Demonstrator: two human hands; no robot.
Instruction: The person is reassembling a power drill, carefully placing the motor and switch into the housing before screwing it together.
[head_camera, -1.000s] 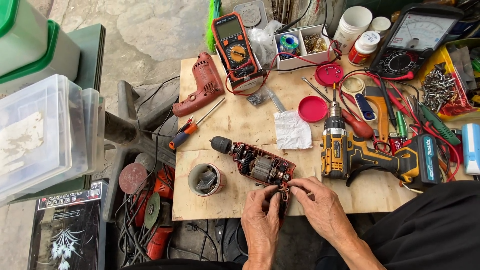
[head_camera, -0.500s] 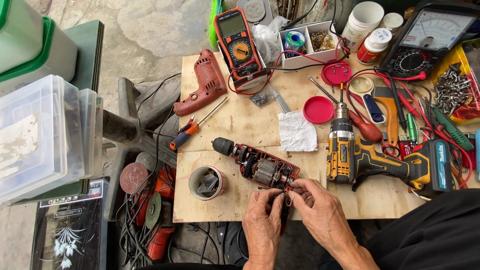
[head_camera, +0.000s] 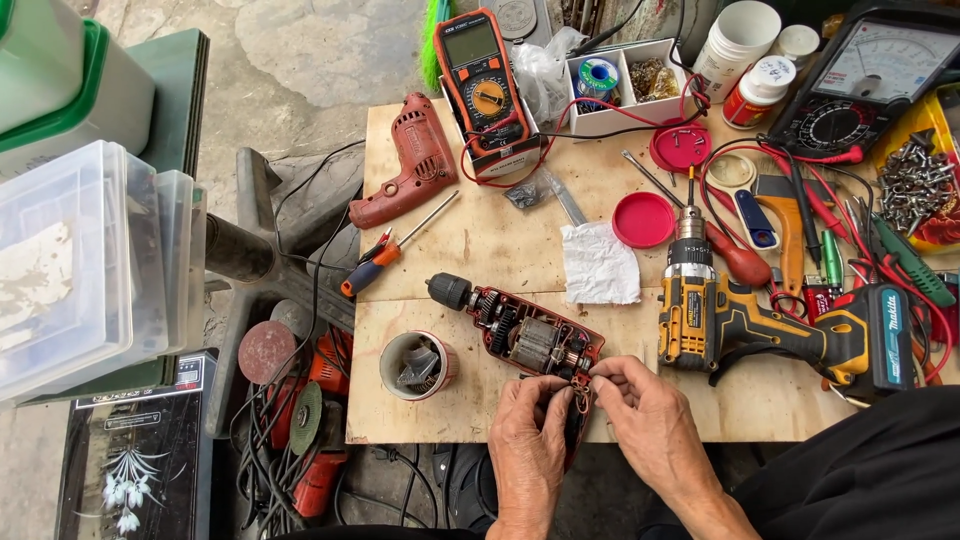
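An opened red electric drill (head_camera: 520, 335) lies on the plywood table (head_camera: 470, 240), its motor and gears bare and its chuck pointing left. My left hand (head_camera: 530, 425) and my right hand (head_camera: 640, 405) meet at the drill's handle end, and their fingertips pinch small wires and parts there. What exactly each finger grips is too small to tell. The drill's other red shell half (head_camera: 410, 165) lies at the far left of the table.
A yellow cordless drill (head_camera: 760, 325) lies just right of my hands. A tin cup of parts (head_camera: 418, 365), a white tissue (head_camera: 600, 262), a screwdriver (head_camera: 385, 250), two multimeters (head_camera: 485, 90), red lids and screws crowd the table. Plastic bins (head_camera: 80, 260) stand left; grinders lie below.
My hands stay at the drill's handle end with only small finger movements. The view has shifted slightly.
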